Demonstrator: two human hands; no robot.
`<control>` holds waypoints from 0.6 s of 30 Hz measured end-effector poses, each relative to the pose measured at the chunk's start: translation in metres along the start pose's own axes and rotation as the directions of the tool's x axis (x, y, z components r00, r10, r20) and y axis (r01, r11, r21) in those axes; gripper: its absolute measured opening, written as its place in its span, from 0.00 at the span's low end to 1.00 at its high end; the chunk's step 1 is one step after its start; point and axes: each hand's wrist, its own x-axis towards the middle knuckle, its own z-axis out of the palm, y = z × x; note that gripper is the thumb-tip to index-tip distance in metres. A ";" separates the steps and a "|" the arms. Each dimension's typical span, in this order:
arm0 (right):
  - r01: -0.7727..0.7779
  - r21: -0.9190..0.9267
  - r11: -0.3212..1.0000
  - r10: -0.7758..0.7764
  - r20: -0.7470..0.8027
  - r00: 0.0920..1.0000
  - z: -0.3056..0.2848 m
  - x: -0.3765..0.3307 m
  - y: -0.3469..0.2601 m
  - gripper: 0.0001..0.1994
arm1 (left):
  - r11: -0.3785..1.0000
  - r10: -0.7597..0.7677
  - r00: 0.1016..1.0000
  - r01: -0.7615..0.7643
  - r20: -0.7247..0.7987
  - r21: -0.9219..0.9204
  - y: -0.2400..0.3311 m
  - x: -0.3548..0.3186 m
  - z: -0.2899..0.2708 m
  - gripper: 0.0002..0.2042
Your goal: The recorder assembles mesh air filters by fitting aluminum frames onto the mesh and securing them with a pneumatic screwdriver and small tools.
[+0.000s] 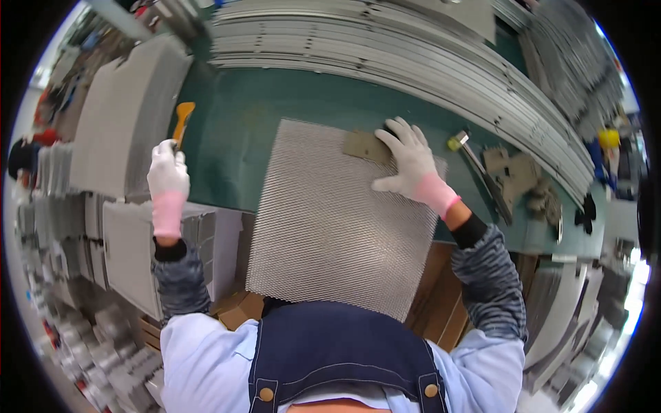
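Note:
A silver expanded-metal mesh sheet [330,213] lies in front of me, its far part on the green table and its near edge against my apron. On its far right part rests a flat brown-grey piece [365,146]. My right hand [411,162], in a white glove with a pink cuff, has its fingers spread over the mesh, touching the right end of that piece. At the table's left side, my gloved left hand [169,172] is closed around the lower end of a tool with a flared orange end [183,117]. Its gripped part is hidden.
Long silver metal profiles [385,51] lie along the table's far side. Right of the mesh are a hammer [482,172] and several brown-grey pieces [513,168]. Stacked light-grey panels [124,117] stand at the left. Cardboard [241,310] shows below the green table [227,138].

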 end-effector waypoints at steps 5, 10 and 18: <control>0.023 -0.014 1.000 -0.024 -0.043 0.999 0.005 -0.008 -0.001 0.51 | 0.665 0.712 0.688 -0.595 0.141 -0.451 0.184 -0.044 0.021 0.22; 0.066 -0.073 0.995 -0.068 -0.031 0.997 0.010 -0.009 0.004 0.51 | 0.610 0.784 0.621 -0.769 0.000 -0.193 0.204 -0.060 0.071 0.25; 0.080 -0.075 0.994 -0.083 -0.036 0.996 0.007 -0.009 0.006 0.50 | 0.634 0.769 0.629 -0.773 0.110 -0.010 0.198 -0.063 0.061 0.28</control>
